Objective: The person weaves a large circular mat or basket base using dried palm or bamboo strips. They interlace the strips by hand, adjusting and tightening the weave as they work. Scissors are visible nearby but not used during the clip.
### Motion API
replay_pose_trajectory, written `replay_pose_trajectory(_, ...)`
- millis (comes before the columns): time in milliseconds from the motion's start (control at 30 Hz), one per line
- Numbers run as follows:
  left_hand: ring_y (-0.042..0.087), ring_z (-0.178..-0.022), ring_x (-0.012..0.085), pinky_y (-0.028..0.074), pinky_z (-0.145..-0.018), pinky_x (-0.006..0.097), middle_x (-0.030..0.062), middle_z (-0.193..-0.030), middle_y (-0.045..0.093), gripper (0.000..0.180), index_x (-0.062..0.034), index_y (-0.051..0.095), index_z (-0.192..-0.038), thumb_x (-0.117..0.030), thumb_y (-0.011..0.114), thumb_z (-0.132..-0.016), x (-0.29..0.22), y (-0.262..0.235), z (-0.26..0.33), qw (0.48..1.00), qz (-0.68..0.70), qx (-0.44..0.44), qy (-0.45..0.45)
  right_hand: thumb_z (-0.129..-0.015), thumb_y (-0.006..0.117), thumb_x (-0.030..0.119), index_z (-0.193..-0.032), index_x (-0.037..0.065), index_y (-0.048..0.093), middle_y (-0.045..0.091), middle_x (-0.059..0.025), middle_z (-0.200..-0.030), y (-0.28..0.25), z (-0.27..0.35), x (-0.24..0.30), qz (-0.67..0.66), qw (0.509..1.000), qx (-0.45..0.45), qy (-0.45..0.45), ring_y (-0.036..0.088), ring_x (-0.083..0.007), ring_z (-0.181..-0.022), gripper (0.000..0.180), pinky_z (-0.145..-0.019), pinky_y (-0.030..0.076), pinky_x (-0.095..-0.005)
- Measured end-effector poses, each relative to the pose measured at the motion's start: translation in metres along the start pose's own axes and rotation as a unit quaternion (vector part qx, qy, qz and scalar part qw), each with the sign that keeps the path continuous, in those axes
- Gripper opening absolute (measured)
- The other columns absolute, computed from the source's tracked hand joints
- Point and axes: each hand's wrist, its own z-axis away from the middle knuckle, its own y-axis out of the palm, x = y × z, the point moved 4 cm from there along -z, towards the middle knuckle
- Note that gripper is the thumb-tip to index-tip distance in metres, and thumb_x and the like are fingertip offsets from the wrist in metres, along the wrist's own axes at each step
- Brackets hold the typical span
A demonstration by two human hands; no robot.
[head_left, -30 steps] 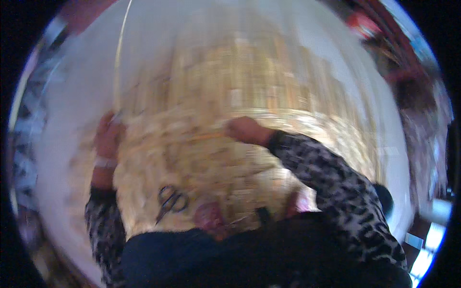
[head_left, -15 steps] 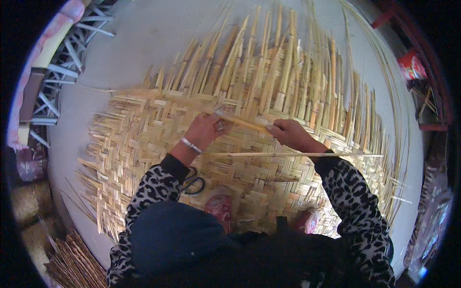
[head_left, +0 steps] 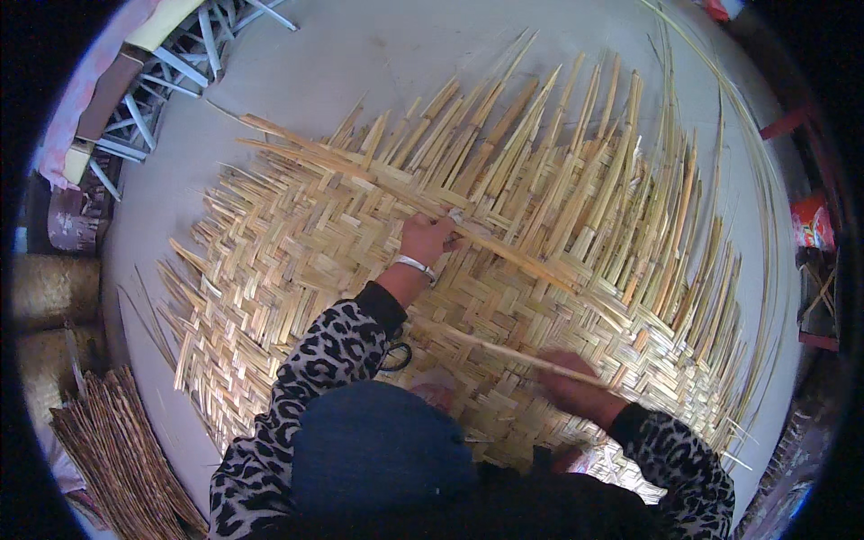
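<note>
A woven mat of split reeds [head_left: 297, 243] spreads under both hands, with long loose ends standing out along its far edge. My left hand [head_left: 427, 241], with a white wrapping on one finger and a bracelet at the wrist, is closed on a flat reed strip [head_left: 522, 261] that lies slantwise across the mat. Lower right, my right hand [head_left: 571, 382] is smeared by motion beside a thin loose reed [head_left: 486, 345]; whether its fingers grip that reed cannot be made out. Next to my left sleeve shows a black loop handle [head_left: 396, 357], partly hidden.
A bundle of brown stalks [head_left: 126, 450] lies at the lower left. Pale metal legs [head_left: 184, 72] stand at the upper left. Long thin reeds [head_left: 765, 189] curve along the right side of the grey floor [head_left: 360, 54]. A red container [head_left: 812, 223] is at the far right.
My right hand has let go of the flat strip and moved down to the thin loose reed. My left hand still holds the strip, which now lies against the mat. The view has turned.
</note>
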Motion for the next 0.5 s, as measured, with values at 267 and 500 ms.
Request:
replay_pose_trajectory(267,0.066,-0.076,0.0223,0.058,-0.066,0.035,0.0076,-0.094,0.066,0.025,-0.0047,0.062,-0.107,-0.017,0.068,-0.086,0.002,-0.011,-0.007,0.97,-0.102,0.11,0.191,-0.088,0.064,0.028,-0.131,0.007,0.048,0.054,-0.0187,-0.128,-0.039,-0.033,0.05,-0.097,0.982,-0.135,-0.088,0.052,-0.0361,-0.117,0.051,-0.099,0.042,-0.0449)
replay_pose_trajectory(500,0.065,-0.09,0.0215,0.058,-0.073,0.034,0.0102,-0.105,0.065,0.029,-0.0032,0.059,-0.119,-0.012,0.059,-0.092,-0.045,-0.006,-0.028,0.984,0.032,0.173,-0.035,-0.092,0.059,0.026,-0.109,0.002,0.058,0.065,-0.0148,-0.093,-0.113,-0.074,-0.045,-0.123,0.95,-0.26,0.122,0.064,-0.0281,-0.084,0.03,-0.077,0.051,-0.0386)
